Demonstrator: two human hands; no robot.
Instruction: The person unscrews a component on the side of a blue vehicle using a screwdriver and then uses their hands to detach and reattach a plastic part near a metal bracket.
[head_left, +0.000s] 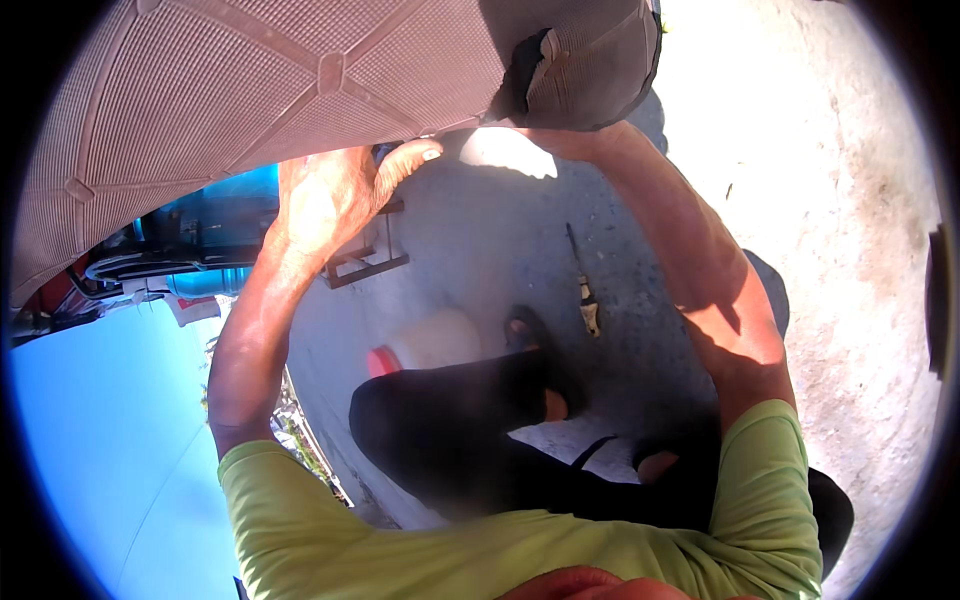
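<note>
Overhead in the view spreads a brown textured padded panel [250, 70], its right corner [585, 75] dark and ragged. My left hand [335, 195] reaches up to the panel's lower edge, thumb stretched to the right and other fingers hidden. My right hand [565, 142] meets that same edge farther right; its fingers disappear behind the panel, so their grip cannot be seen.
Blue containers [230, 200] and metal frames [365, 268] are at left. A blurred jug with a red cap [430, 340] stands near my black-clad leg [450, 430] and sandaled foot. A long slender tool [586, 300] lies on the concrete ground [860, 180].
</note>
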